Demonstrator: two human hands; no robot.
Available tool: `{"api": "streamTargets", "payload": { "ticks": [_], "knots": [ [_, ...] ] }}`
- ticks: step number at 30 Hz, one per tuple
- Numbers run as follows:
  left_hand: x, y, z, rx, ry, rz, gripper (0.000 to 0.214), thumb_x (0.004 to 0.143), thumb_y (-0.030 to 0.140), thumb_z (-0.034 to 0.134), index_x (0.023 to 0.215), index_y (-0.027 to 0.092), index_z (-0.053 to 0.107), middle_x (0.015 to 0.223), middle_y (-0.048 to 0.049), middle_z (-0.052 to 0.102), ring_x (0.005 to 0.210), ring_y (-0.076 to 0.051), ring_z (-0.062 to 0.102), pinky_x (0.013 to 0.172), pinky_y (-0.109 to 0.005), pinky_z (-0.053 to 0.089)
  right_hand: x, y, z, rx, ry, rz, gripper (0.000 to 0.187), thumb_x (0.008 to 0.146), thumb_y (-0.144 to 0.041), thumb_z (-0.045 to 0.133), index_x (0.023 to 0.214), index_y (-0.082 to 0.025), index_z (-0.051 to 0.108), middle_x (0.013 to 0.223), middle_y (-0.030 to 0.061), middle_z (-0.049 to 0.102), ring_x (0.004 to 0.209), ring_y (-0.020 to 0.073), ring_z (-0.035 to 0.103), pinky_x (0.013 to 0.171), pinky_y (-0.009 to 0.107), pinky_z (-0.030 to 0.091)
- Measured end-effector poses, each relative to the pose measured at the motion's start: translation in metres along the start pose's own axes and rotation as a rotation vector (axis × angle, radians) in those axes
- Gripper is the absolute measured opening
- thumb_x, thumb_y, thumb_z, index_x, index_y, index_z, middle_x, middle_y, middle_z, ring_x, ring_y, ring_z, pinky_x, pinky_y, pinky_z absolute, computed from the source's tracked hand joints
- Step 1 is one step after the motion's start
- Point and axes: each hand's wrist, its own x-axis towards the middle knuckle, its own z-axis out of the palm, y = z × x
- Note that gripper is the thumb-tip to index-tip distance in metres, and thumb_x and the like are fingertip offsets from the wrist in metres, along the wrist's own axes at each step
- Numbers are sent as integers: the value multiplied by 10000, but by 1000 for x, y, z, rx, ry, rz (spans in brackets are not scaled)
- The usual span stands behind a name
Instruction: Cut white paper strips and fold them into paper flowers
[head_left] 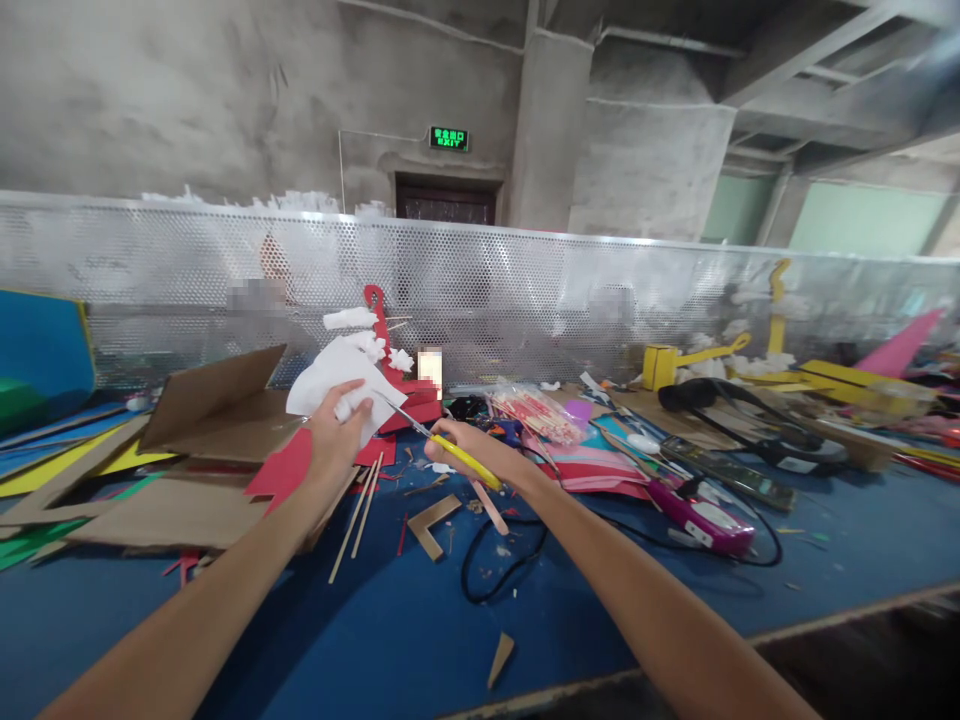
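My left hand [341,415] is closed on a sheet of white paper [322,375], held up above the table. In my right hand [465,450] is a pair of scissors with yellow handles [469,462]; their metal blades point up and left and reach the paper's right part. Whether the blades are parted cannot be made out. Just behind the paper stands a red cut-out piece [379,315] with white fluffy bits around it. Under my left wrist lies red sheet material [289,465].
Brown cardboard [217,405] lies at left, beside thin wooden sticks [365,505]. A black cable [469,570] loops over the blue table [420,640]. To the right are a purple device [701,515], a bag of sticks [540,412] and yellow pieces [660,367]. A perforated metal screen [517,290] runs behind.
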Motion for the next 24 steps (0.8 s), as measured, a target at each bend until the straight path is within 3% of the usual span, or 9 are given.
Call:
{"api": "streamTargets", "payload": {
  "ticks": [5,13,24],
  "knots": [
    [-2,2,3,18,-16,82,374,729,344,634,1080,217,651,1050,-36,654,946,-226,581,826,-304,447,-3,-6,1,-13,-11,34,474,836,-603,466,1023,-172,533,793,27,609,572,120,533,504,208,392],
    [-6,3,4,21,-63,96,345,749,346,633,1080,249,647,1070,-29,657,950,-226,589,838,-314,447,-9,-14,3,-18,-4,87,503,833,-654,427,1017,-191,493,788,8,580,492,88,503,423,185,355],
    [-6,4,5,34,-65,120,408,766,342,628,1150,203,617,1149,-51,629,1030,-233,568,925,-339,433,-2,-12,11,24,23,171,507,825,-668,421,1036,-211,481,689,-29,551,357,73,482,306,176,352]
  ]
}}
